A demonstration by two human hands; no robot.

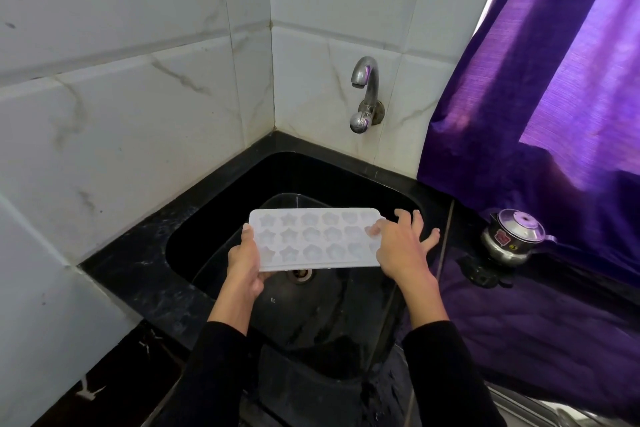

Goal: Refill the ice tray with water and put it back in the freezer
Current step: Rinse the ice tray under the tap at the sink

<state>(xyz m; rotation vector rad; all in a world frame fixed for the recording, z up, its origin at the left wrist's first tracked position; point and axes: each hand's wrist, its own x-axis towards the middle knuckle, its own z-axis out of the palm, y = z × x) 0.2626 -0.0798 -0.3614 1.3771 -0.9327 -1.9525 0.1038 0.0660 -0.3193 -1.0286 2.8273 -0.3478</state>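
White marble-veined wall tiles point(131, 107) fill the upper left and meet in a corner above the counter, while a purple curtain point(540, 87) hangs down the right side, lit from behind. Below them a black stone counter point(138, 253) wraps around a black sink point(242, 191), whose drain point(302, 273) shows just under the near edge of the tray. Two arms in black sleeves point(214, 367) reach in from the bottom of the view. Held over the sink basin, roughly level and well below the spout, is the white ice tray point(311, 239), its star- and flower-shaped cells facing up; whether any water lies in them cannot be told. The left hand point(244, 263) grips the tray's left end, thumb on top near the rim and the other fingers curled beneath. The right hand point(401, 246) lies at the tray's right end with its fingers spread apart and mostly straight, the thumb resting on the top surface near the far corner cells. A chrome tap point(365, 94) juts from the wall tile above the sink's back edge, no stream visible from its spout. On the counter to the right, against the curtain, stands a small steel pot point(516, 236) with a lid.
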